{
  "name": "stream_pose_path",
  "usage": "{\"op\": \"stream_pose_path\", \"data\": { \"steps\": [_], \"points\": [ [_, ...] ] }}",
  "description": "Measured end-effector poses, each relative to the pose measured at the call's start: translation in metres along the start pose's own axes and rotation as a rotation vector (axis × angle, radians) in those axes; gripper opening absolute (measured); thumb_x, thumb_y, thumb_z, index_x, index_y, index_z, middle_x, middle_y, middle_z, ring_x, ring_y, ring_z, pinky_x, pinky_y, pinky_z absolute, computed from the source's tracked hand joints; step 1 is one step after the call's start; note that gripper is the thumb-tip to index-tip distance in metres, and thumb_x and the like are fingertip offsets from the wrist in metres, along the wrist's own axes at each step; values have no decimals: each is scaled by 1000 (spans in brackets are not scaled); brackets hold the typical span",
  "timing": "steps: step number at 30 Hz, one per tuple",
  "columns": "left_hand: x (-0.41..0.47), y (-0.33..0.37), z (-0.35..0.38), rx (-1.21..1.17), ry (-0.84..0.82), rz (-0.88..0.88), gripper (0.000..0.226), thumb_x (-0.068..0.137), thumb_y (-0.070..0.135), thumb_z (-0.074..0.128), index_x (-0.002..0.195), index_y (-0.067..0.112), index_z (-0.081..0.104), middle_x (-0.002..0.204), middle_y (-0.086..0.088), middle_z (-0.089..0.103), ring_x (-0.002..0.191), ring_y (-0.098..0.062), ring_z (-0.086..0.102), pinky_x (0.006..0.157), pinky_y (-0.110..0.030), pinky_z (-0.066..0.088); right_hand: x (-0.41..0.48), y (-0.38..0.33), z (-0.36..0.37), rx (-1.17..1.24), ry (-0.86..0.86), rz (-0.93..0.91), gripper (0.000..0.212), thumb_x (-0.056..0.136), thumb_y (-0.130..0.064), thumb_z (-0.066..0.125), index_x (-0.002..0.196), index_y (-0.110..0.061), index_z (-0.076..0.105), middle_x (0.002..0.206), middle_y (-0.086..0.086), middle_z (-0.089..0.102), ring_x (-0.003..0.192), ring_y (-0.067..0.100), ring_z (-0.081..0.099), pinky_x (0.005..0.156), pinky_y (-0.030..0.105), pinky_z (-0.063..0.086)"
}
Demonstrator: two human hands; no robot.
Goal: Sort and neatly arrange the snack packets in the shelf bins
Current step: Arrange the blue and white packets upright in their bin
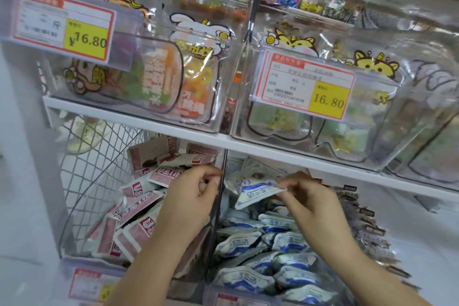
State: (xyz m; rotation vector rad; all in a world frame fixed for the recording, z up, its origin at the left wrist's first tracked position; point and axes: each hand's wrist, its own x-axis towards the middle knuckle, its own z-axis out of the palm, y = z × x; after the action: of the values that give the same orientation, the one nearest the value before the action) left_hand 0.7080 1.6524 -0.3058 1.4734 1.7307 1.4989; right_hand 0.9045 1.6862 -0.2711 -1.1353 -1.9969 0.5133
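Pinching 1 blue packet (255,191) with right hand (308,199) fingertips, above blue pile (273,243). Curling left hand (191,196) fingers at divider (224,159) (hold unclear). Risking slip into pink bin (74,264), edge grip being thin.

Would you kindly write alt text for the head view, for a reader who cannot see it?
A person's right hand pinches a blue-and-white packet above matching packets; the left hand is over the neighbouring pink packets. Clear bins above carry 16.80 price tags.

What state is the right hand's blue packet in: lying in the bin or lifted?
Lifted. The right hand pinches the blue packet by its edge, above the pile.
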Motion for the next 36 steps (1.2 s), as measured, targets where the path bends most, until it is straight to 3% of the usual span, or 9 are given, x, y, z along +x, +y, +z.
{"op": "stream_pose_path", "data": {
  "steps": [7, 12, 15, 19, 22, 24, 28, 32, 36],
  "points": [
    [-40, 26, 5, -122, -40, -96, 11, 93, 29, 54, 100, 30, 63, 81, 11, 69, 70, 3, 64, 64, -7, 47, -57, -3, 1, 129, 120, 17, 42, 81, 5, 67, 71, -36, 62, 63, -23, 62, 56, -4, 55, 52, 6, 36],
    [-62, 36, 7, -574, -151, -341, 67, 84, 42, 61, 144, 26, 33, 134, 12, 50, 113, -5, 57, 95, -31, 50, -81, -16, 3, 86, 185, -116, 23, 78, -24, 64, 86, -45, 63, 83, -31, 64, 76, -8, 61, 64, 2, 40],
    [-67, 37, 10, -786, -232, -349, 53, 86, 23, 61, 136, 21, 41, 117, 3, 66, 93, 0, 67, 71, -22, 56, -86, -22, 1, 56, 158, -201, 14, 77, -25, 56, 87, -33, 61, 90, -35, 61, 76, -16, 57, 63, -2, 36],
    [-68, 43, 12, -1135, -303, -473, 48, 79, 12, 63, 126, 17, 54, 108, -14, 70, 94, -31, 70, 63, -40, 59, -88, -16, -2, 158, 121, -148, 6, 79, -32, 58, 82, -34, 62, 114, -31, 62, 98, -8, 61, 72, 11, 49],
    [-69, 46, 15, -1099, -250, -485, 36, 86, 2, 59, 117, 19, 58, 102, -14, 71, 85, -31, 71, 58, -38, 58, -86, -16, 0, 236, 34, -108, 6, 78, -31, 60, 81, -34, 64, 112, -14, 68, 127, 2, 48, 88, 30, 52],
    [-68, 45, 18, -1105, -193, -470, 36, 88, -2, 57, 116, 20, 58, 101, -14, 71, 83, -32, 71, 55, -40, 58, -84, -20, -1, 294, -49, -68, 9, 76, -28, 59, 83, -31, 64, 110, -16, 68, 130, 2, 43, 95, 30, 48],
    [-64, 45, 18, -1082, -119, -407, 48, 86, -2, 60, 125, 24, 51, 105, -11, 71, 88, -31, 71, 64, -48, 59, -79, -34, 0, 593, 48, 134, 33, 68, -24, 66, 100, -21, 56, 91, -23, 64, 95, -2, 60, 76, 18, 49],
    [-63, 40, 21, -969, -108, -253, 72, 82, 6, 69, 139, 37, 36, 120, -4, 66, 105, -26, 66, 84, -53, 54, -68, -43, 17, 922, 91, 496, 55, 71, -35, 77, 119, -23, 54, 95, -8, 73, 89, 16, 69, 76, 32, 51],
    [-69, 42, 28, -775, 16, -155, 81, 86, 12, 67, 146, 41, 20, 134, 9, 55, 117, -1, 55, 92, -19, 48, -67, -57, 33, 992, 12, 512, 44, 71, -20, 69, 115, -19, 63, 103, 6, 73, 91, 20, 69, 66, 25, 50]
  ]
}}
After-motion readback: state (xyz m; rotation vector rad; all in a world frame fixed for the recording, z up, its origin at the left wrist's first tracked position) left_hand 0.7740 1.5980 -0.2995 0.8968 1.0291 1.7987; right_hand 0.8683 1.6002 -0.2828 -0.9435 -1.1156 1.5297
